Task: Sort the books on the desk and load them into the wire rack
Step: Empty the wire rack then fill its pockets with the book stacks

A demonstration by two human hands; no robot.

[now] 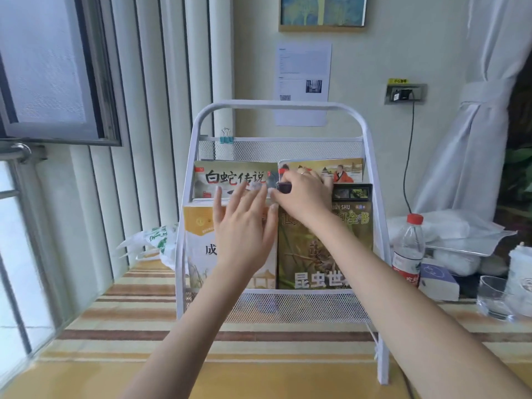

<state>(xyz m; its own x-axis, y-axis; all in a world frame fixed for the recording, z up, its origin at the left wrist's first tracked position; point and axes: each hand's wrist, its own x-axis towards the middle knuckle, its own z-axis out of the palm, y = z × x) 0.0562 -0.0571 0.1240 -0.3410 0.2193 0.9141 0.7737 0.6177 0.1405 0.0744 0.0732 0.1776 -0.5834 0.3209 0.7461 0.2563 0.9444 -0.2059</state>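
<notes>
Books stand upright in the white wire rack (283, 106), covers facing the camera, their long axes vertical. The rack sits on the striped desk (121, 335) against the wall and has two tiers. In the upper tier a white-snake book (230, 177) with large black characters stands on the left, and a yellow-topped book (342, 168) showing a seated figure in orange stands on the right. In the lower tier a yellow-and-white book (198, 240) is on the left and a green insect book (313, 254) on the right, edges touching at the middle; their bottoms rest behind the mesh front panel.

The right hand (305, 191) is at the top left corner of the insect book, fingers curled over its dark upper edge and gripping it. The left hand (244, 223) lies in front of the yellow-and-white book with fingers straight and spread, tips reaching the lower edge of the white-snake book.

A blue binder clip (226, 136) hangs on the rack's upper rail. A water bottle (408, 249) stands just right of the rack.
</notes>
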